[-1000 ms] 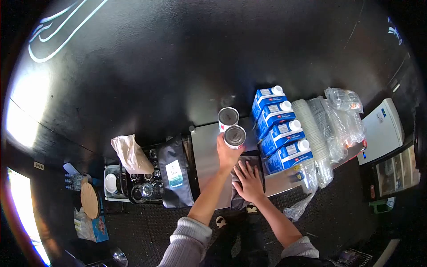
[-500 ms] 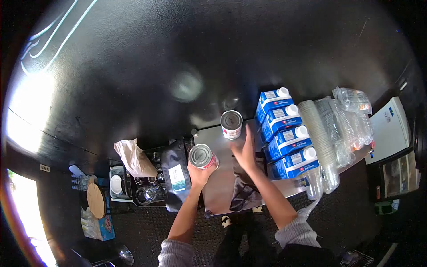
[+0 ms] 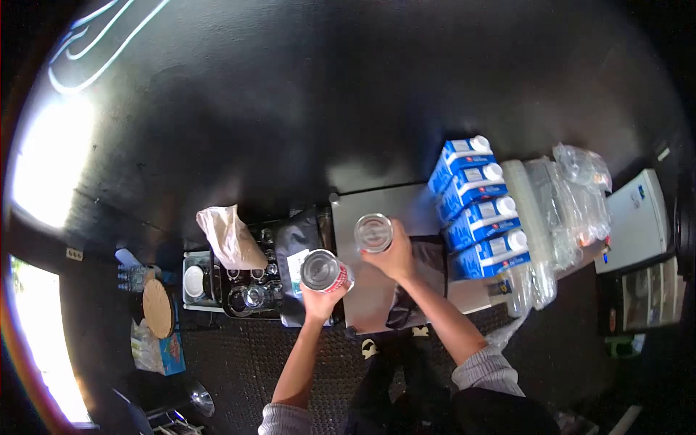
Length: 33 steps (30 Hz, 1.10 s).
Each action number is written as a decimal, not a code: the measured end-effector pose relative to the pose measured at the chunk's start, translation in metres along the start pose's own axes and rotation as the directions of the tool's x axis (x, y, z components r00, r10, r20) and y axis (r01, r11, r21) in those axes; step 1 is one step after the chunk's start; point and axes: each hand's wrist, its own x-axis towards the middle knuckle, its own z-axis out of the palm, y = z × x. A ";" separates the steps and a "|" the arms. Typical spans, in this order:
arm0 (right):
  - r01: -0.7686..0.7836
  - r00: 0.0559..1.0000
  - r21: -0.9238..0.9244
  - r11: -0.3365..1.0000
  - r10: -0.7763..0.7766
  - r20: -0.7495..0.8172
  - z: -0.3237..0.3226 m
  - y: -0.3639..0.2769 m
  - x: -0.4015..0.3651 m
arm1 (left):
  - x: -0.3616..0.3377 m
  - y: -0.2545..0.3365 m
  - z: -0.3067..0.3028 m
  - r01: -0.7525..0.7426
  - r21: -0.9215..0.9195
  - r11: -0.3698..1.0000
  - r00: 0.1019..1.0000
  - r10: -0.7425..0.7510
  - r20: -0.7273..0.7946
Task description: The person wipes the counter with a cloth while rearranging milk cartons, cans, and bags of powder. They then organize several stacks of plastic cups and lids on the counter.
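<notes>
My left hand (image 3: 321, 299) is wrapped round a can with a red and white label (image 3: 324, 271), its metal lid facing up, near the left edge of the steel table (image 3: 362, 299). My right hand (image 3: 394, 252) grips a second can (image 3: 374, 233), whose lid is a little blurred, over the middle of the table. Beside my right hand lies a dark folded cloth or bag (image 3: 429, 270). Just left of the left can is a black bag with a white label (image 3: 296, 239).
Several blue and white cartons (image 3: 482, 220) stand in a row on the right. Stacked clear plastic cups (image 3: 526, 210) are beyond them. To the left are a tray of glassware (image 3: 254, 297), a crumpled paper bag (image 3: 230, 238) and a round wooden board (image 3: 157, 309).
My right hand was open beside the second can and has closed round it; that can is now lower and nearer me. The view has shifted, and the left can is still held.
</notes>
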 end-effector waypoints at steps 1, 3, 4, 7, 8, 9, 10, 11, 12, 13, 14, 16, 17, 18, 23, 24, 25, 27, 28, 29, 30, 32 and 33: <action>0.006 1.000 0.046 0.999 -0.005 -0.011 -0.004 -0.004 -0.011 | -0.003 -0.005 -0.004 -0.003 0.066 0.998 1.000 0.002 0.018; 0.033 0.998 0.085 0.996 -0.029 -0.048 -0.019 -0.012 -0.034 | -0.013 0.003 -0.004 -0.001 -0.002 1.000 0.999 0.001 0.046; 0.073 0.996 0.140 0.987 -0.064 -0.068 -0.028 -0.016 -0.045 | -0.019 0.007 -0.003 -0.036 0.008 0.999 0.998 0.036 0.060; 0.095 0.993 0.048 0.994 -0.091 -0.075 -0.072 -0.029 -0.081 | -0.037 0.015 0.011 -0.015 -0.030 0.999 0.993 0.018 0.115; 0.081 0.994 0.027 0.996 -0.079 -0.073 -0.087 -0.031 -0.094 | -0.043 0.016 0.018 -0.017 -0.048 0.999 0.992 0.023 0.128; 0.058 0.995 0.103 0.993 -0.049 -0.085 -0.101 -0.030 -0.108 | -0.049 0.016 0.026 0.033 -0.085 0.996 0.980 -0.015 0.198; 0.059 0.994 0.092 0.994 -0.050 -0.101 -0.115 -0.028 -0.120 | -0.054 0.015 0.035 0.005 0.017 1.000 0.972 -0.009 0.234; 0.015 0.987 0.026 1.000 -0.011 -0.158 -0.128 -0.026 -0.132 | -0.060 0.013 0.047 0.024 -0.019 1.000 0.961 -0.018 0.276; -0.033 0.976 -0.035 0.999 0.024 -0.216 -0.140 -0.024 -0.141 | -0.065 0.016 0.059 0.045 -0.053 0.998 0.948 -0.026 0.316; -0.102 0.961 -0.072 0.992 0.080 -0.266 -0.151 -0.021 -0.147 | -0.070 0.020 0.069 0.067 -0.073 0.995 0.925 -0.035 0.378; -0.102 0.958 -0.075 0.992 0.078 -0.277 -0.160 -0.019 -0.148 | -0.076 0.015 0.080 0.070 -0.118 0.991 0.930 -0.022 0.368; -0.172 0.917 -0.135 0.976 0.108 -0.385 -0.177 -0.017 -0.143 | -0.086 0.012 0.095 0.061 -0.122 0.991 0.915 -0.006 0.404; -0.206 0.905 -0.159 0.966 0.126 -0.407 -0.184 -0.018 -0.140 | -0.090 0.015 0.101 0.053 -0.124 0.991 0.912 0.002 0.410; -0.202 0.902 -0.157 0.967 0.121 -0.415 -0.189 -0.016 -0.136 | -0.094 0.017 0.105 0.068 -0.147 0.987 0.910 0.000 0.415; -0.262 0.886 -0.152 0.953 0.175 -0.429 -0.192 0.018 -0.140 | -0.098 0.011 0.099 0.048 -0.125 0.991 0.908 0.009 0.419; -0.262 0.881 -0.122 0.957 0.186 -0.435 -0.191 0.018 -0.139 | -0.096 0.011 0.095 0.045 -0.116 0.992 0.913 0.006 0.407; -0.245 0.878 -0.077 0.966 0.187 -0.441 -0.191 0.015 -0.140 | -0.093 0.011 0.092 0.040 -0.109 0.993 0.919 0.006 0.393; -0.220 0.883 -0.061 0.974 0.173 -0.437 -0.191 0.015 -0.138 | -0.084 0.008 0.085 0.016 -0.080 0.997 0.926 0.016 0.377; -0.208 0.883 -0.048 0.977 0.166 -0.438 -0.190 0.014 -0.139 | -0.081 0.007 0.081 0.002 -0.052 0.999 0.929 0.017 0.370; -0.221 0.883 -0.044 0.974 0.180 -0.433 -0.189 0.013 -0.141 | -0.078 0.006 0.076 0.028 -0.054 0.998 0.933 -0.007 0.361; -0.219 0.886 -0.044 0.975 0.180 -0.428 -0.190 0.007 -0.145 | -0.076 0.004 0.072 0.029 -0.053 0.998 0.935 -0.008 0.355; -0.325 0.872 -0.037 0.945 0.285 -0.397 -0.191 0.000 -0.152 | -0.069 -0.001 0.064 0.020 -0.076 0.997 0.957 0.003 0.291; -0.254 0.900 -0.197 0.947 0.157 -0.407 -0.191 0.008 -0.163 | -0.065 0.007 0.059 0.022 -0.099 0.995 0.955 0.008 0.295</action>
